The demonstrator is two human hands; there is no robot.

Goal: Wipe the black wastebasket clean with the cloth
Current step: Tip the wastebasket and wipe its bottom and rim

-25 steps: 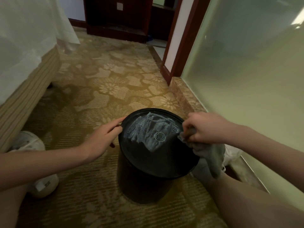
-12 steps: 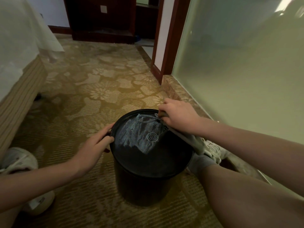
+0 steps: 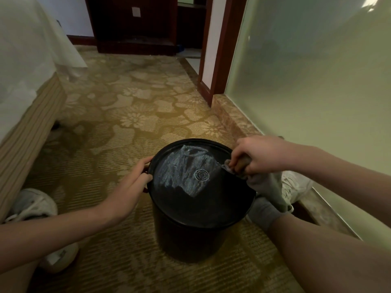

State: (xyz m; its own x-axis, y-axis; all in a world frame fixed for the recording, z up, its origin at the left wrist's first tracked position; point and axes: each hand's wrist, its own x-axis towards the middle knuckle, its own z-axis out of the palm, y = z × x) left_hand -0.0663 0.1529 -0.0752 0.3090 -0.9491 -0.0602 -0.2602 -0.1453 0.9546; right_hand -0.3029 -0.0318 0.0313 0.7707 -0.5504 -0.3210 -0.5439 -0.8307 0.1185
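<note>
The black wastebasket [image 3: 198,208] stands on the carpet between my legs, tilted so its round mouth faces me; a clear liner with a round logo shines inside. My left hand [image 3: 131,185] grips the left rim. My right hand [image 3: 260,155] is closed on a grey cloth [image 3: 264,187] pressed against the right rim, the loose end hanging down outside the basket.
A bed with a white sheet [image 3: 25,66] runs along the left. A frosted glass wall [image 3: 317,81] with a stone sill is on the right. White shoes [image 3: 33,204] sit on both sides of the basket. Dark wood furniture [image 3: 135,24] and a doorway lie ahead.
My right hand slid the cloth along the rim from the far top edge back round to the right side. My left hand kept its hold on the left rim.
</note>
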